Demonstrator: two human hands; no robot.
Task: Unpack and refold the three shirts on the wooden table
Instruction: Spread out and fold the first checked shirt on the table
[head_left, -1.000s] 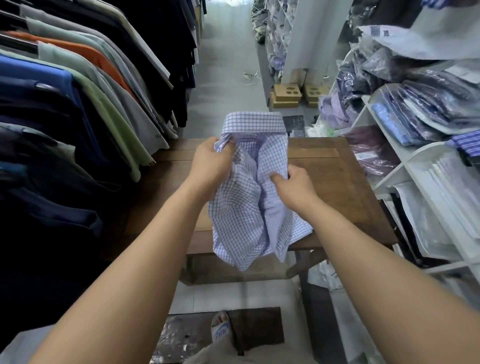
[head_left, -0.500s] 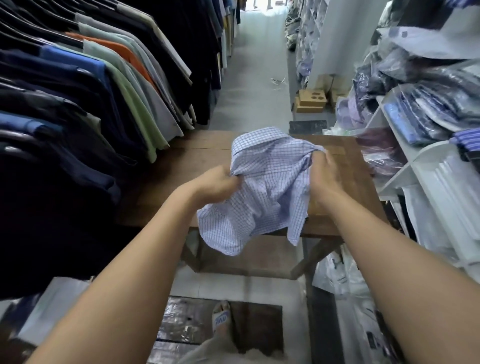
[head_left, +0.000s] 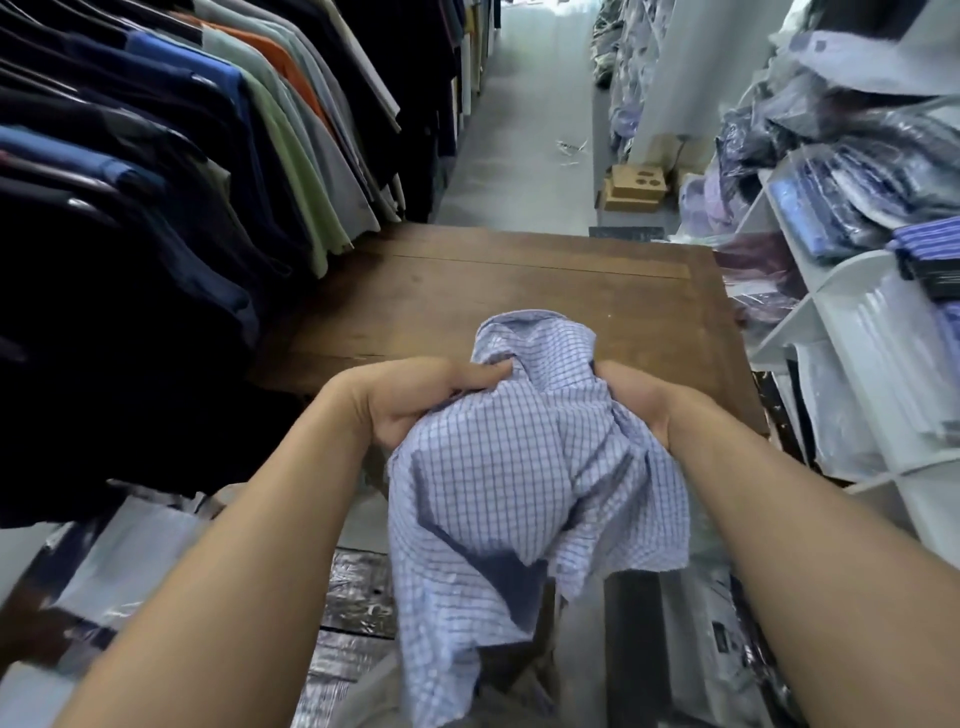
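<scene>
A light blue checked shirt (head_left: 519, 467) hangs bunched between both hands over the near edge of the wooden table (head_left: 519, 280). Its collar end points away from me and its loose body drops below the table edge toward the floor. My left hand (head_left: 415, 395) grips the fabric at the left near the collar. My right hand (head_left: 634, 400) clutches it at the right, fingers buried in the cloth. No other shirt lies on the tabletop.
A rail of hanging shirts (head_left: 208, 156) crowds the left side, touching the table's left edge. White shelves (head_left: 852, 312) with bagged shirts line the right. Cardboard boxes (head_left: 636, 184) sit on the aisle floor beyond. Plastic bags (head_left: 130, 561) lie on the floor near me.
The shirt has come down and toward me, from raised above the table to hanging off its near edge. Both hands shifted their grip and now sit level beside the collar.
</scene>
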